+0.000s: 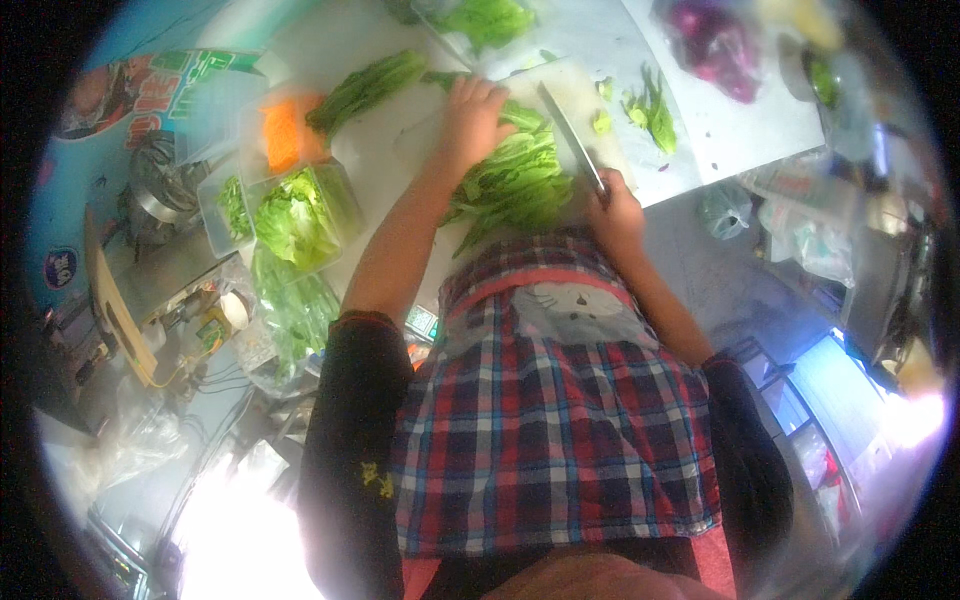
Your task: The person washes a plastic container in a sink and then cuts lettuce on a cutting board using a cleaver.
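Leafy green lettuce [517, 176] lies in a loose pile on a white cutting board [574, 82], close to my plaid apron. My left hand [476, 116] rests on the far left side of the pile, fingers pointing away from me; whether they grip any leaves is hard to see. In my right hand [619, 214] is the handle of a kitchen knife [568, 131]. Its blade points away from me, over the board to the right of the lettuce and apart from it. Small lettuce scraps [602, 120] sit right of the blade.
Left stand clear plastic containers with shredded orange vegetable, likely carrot [281, 139], and cut lettuce [296, 217]. A long lettuce bunch [367, 90] lies beyond them. More lettuce [487, 22] is at the far side. Trimmed leaves [660, 120] and a bagged purple vegetable [712, 49] lie right.
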{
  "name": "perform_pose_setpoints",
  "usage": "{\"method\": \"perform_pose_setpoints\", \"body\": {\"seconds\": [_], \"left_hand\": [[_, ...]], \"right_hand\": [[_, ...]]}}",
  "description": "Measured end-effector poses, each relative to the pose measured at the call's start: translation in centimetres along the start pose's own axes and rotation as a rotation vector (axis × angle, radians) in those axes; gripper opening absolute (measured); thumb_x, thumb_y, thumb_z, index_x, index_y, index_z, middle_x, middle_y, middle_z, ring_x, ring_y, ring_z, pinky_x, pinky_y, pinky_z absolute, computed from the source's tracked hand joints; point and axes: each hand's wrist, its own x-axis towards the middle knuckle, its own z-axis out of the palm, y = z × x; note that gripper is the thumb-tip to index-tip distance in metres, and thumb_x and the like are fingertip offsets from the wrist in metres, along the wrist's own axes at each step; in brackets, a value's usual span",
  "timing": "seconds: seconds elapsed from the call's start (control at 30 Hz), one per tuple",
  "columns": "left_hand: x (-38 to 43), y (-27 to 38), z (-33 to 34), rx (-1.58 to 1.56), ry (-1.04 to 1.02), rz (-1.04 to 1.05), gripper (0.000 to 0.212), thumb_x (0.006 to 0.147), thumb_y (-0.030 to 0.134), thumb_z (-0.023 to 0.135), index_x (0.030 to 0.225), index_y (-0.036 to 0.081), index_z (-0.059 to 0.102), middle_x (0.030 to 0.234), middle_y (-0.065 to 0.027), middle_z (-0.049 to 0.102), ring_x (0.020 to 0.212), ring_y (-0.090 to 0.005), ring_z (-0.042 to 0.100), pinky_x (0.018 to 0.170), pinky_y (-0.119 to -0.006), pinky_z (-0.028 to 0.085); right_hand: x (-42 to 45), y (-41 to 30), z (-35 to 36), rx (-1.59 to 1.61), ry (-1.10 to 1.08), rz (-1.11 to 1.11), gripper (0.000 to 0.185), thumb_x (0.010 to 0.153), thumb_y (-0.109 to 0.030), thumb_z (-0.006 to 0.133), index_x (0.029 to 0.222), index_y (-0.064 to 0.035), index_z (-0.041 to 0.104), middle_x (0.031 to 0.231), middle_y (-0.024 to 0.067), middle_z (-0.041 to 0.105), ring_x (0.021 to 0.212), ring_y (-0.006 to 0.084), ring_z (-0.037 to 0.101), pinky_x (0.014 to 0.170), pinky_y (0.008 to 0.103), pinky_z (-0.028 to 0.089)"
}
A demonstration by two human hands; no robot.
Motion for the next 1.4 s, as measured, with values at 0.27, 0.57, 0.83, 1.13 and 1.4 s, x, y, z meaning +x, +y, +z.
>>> {"method": "perform_pose_setpoints", "body": {"seconds": [0.27, 0.57, 0.83, 1.13, 1.4], "left_hand": [[-4.6, -0.2, -2.7, -0.414, -0.498, -0.602, 0.047, 0.081, 0.029, 0.076, 0.118, 0.005, 0.06, 0.119, -0.0164, 0.062, 0.114, -0.036, 0.056, 0.101, -0.048, 0.042], [-8.7, 7.6, -4.4, 0.032, -0.171, -0.234, 0.063, 0.076, 0.048, 0.078, 0.121, 0.007, 0.062, 0.144, -0.0207, 0.044, 0.14, -0.0406, 0.035, 0.113, -0.059, 0.027], [-10.0, 9.5, -2.6, 0.077, -0.247, -0.197, 0.043, 0.069, 0.034, 0.082, 0.1, 0.007, 0.07, 0.142, -0.0152, 0.047, 0.142, -0.0369, 0.031, 0.116, -0.06, 0.021], [-9.9, 9.7, -1.0, -0.056, -0.085, -0.168, 0.025, 0.071, 0.021, 0.079, 0.09, 0.007, 0.069, 0.13, -0.0142, 0.054, 0.134, -0.0356, 0.041, 0.113, -0.059, 0.027], [-9.3, 10.5, -2.0, -0.142, -0.004, -0.221, 0.026, 0.073, 0.023, 0.079, 0.091, 0.009, 0.068, 0.131, -0.0111, 0.055, 0.133, -0.0336, 0.043, 0.114, -0.057, 0.025]], "right_hand": [[0.7, 1.7, -1.0, -0.135, -0.135, 0.075, 0.029, 0.09, -0.018, 0.061, 0.116, -0.0073, 0.053, 0.09, 0.0228, 0.068, 0.088, 0.0435, 0.066, 0.075, 0.0526, 0.05], [0.2, 0.3, -0.3, -0.235, -0.114, -0.02, 0.028, 0.092, -0.019, 0.056, 0.118, -0.0069, 0.052, 0.094, 0.0228, 0.067, 0.089, 0.044, 0.065, 0.076, 0.0524, 0.05], [0.4, 0.4, 0.0, -0.325, -0.107, -0.062, 0.03, 0.094, -0.021, 0.055, 0.121, -0.0073, 0.052, 0.092, 0.0231, 0.068, 0.087, 0.0432, 0.065, 0.075, 0.0521, 0.049], [-0.3, -0.7, 1.8, -0.129, -0.134, -0.095, 0.023, 0.092, -0.02, 0.056, 0.109, -0.0041, 0.052, 0.087, 0.0268, 0.066, 0.085, 0.0473, 0.064, 0.077, 0.0562, 0.048], [0.5, 0.1, 0.7, -0.111, -0.174, -0.1, 0.024, 0.09, -0.017, 0.06, 0.108, -0.0037, 0.052, 0.088, 0.0237, 0.067, 0.087, 0.0453, 0.064, 0.076, 0.0537, 0.05]]}}
